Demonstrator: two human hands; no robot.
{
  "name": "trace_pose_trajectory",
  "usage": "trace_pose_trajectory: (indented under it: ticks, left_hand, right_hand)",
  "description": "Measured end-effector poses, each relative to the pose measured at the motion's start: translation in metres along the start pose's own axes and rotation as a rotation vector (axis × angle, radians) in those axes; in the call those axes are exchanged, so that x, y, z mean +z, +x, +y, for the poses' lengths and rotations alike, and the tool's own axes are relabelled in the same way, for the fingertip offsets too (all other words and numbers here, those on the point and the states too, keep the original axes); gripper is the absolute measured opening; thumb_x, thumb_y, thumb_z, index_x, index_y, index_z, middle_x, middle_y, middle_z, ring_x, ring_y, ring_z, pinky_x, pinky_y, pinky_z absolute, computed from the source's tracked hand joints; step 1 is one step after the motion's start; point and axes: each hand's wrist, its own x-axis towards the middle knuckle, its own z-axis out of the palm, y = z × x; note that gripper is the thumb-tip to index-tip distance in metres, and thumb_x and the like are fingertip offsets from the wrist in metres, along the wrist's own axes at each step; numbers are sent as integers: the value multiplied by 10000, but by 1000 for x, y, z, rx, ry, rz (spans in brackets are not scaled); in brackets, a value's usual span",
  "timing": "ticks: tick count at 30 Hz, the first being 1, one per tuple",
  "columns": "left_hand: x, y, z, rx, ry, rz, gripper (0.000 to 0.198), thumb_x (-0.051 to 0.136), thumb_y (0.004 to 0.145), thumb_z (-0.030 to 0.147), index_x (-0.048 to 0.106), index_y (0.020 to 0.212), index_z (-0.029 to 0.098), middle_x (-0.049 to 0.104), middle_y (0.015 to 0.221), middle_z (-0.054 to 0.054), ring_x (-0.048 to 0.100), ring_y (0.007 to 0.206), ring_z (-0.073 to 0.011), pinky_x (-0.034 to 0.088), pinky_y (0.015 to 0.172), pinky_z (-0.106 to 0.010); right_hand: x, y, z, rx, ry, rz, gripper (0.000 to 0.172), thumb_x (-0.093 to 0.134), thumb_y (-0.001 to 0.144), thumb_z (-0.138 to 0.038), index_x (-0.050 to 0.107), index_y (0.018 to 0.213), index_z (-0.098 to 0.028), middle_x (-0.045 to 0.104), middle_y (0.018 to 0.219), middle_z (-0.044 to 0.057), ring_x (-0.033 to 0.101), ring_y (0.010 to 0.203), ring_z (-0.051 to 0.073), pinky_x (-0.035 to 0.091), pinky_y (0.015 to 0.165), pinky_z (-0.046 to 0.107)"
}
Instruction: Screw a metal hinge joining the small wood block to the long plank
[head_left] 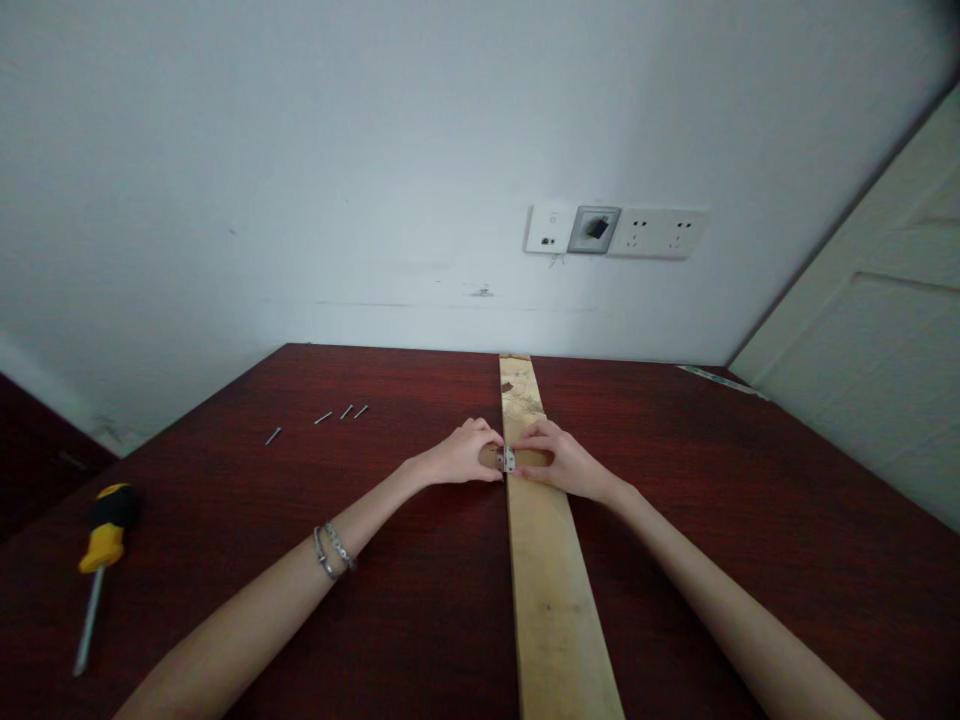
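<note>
A small silvery metal hinge [509, 459] lies at the left edge of a long pale wooden board [561, 610]. My left hand [463, 453] grips the hinge's left side between thumb and fingers, just off the board. From the right, my right hand [568, 462] reaches over the board, its thumb and fingers closed about the hinge's other side. The fingertips partly cover the hinge. The board runs from the near edge of the view to the wall end of the dark red table.
Several screws [346, 411] lie loose left of the board. A yellow-and-black screwdriver [105, 548] rests at the far left. Behind the table, the white wall [405, 150] carries a row of sockets [656, 233]. A pale strip [724, 382] lies at the back right, near a white door [885, 330].
</note>
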Motion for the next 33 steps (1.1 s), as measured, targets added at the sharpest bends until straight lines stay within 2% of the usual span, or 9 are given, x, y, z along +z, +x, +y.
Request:
trace_pose_trajectory:
  ticks: [8,16,33]
  left_hand:
    - [-1,0,-4,5,-12,-33,471,771,674,344,615,1084,172,515,1045,-78,478,1035,-249,406,910,-355]
    - [-7,0,-5,-12,38,-85,655,788,625,372,542,1197,171,494,1082,-88,440,1055,-276,390,912,-379]
    - [-10,-1,-1,-44,59,-130,681,777,632,349,501,1232,185,479,1114,-91,432,1068,-279,393,914,-383]
  right_hand:
    - [0,0,0,3,-3,-4,359,692,763,-379,695,1082,-214,562,1003,76,542,985,214,452,925,379]
    - [1,-1,1,16,16,5,351,695,760,-374,694,1074,-219,562,1017,73,548,994,213,447,944,392]
    - [2,0,3,-14,-1,20,343,698,755,-382,701,1055,-217,569,1004,72,553,983,210,454,932,379]
